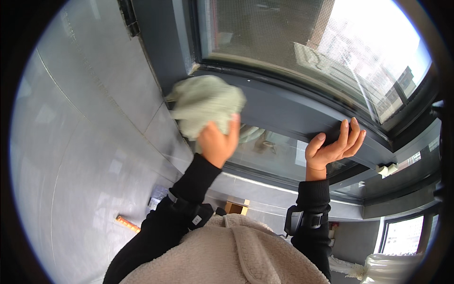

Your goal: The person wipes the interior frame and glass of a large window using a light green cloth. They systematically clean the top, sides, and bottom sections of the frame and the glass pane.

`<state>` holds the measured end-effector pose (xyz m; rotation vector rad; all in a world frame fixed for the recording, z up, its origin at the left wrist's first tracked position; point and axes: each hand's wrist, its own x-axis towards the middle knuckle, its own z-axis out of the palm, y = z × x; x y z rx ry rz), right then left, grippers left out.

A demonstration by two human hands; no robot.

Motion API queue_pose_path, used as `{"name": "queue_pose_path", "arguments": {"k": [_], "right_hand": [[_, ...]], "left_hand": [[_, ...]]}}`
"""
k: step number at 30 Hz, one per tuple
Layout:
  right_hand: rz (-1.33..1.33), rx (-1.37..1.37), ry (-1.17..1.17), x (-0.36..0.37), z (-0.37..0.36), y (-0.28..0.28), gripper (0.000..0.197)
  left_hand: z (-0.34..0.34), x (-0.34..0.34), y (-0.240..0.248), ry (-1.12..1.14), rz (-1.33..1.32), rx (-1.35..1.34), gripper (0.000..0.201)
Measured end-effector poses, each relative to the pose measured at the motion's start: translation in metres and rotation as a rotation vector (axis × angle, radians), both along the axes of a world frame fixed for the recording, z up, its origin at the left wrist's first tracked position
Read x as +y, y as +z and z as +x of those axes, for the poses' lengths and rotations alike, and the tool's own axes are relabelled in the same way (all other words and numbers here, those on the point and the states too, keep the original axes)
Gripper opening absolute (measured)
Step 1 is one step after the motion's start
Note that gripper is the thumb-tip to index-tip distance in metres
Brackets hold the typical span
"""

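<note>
My left hand (219, 142) grips a pale green cloth (206, 102), which is slightly blurred and hides the lower left corner of a dark grey window frame (272, 97). The cloth lies over the frame close to where it meets the tiled wall. Farther right, my right hand (335, 146) is palm up with its fingers apart and slightly bent. Its fingertips are at the frame's lower rail, and nothing is in it; whether they press on the rail I cannot tell. Above the rail is a window pane (265, 38) with a fine mesh screen.
Grey tiles (94, 118) cover the wall at left. Below the rail is a lower glass pane (272, 154). A small white fitting (387, 170) sits at the frame's right end. Lower down are an orange roll-shaped item (127, 224), a cardboard box (236, 207) and a white plastic-wrapped bundle (390, 267).
</note>
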<state>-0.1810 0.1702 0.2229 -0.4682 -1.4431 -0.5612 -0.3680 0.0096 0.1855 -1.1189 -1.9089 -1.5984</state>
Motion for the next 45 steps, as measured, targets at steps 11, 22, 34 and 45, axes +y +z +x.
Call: {"name": "queue_pose_path", "arguments": {"k": [11,22,34,45], "right_hand": [[-0.001,-0.055,-0.029,-0.002,0.005,0.002,0.048],[0.040,0.017,-0.002,0.002,-0.002,0.001,0.048],[-0.030,-0.027,0.017,-0.004,0.004,0.001,0.050],[0.014,0.014,-0.016,0.001,-0.002,0.001,0.048]], "left_hand": [[-0.021,-0.017,0.023,0.125,-0.217,0.654,0.068],[0.003,-0.011,0.024,-0.030,-0.148,0.532,0.062],[-0.048,-0.039,0.025,0.260,-0.021,0.620,0.055],[0.011,-0.003,0.009,-0.010,0.037,0.446,0.072]]}}
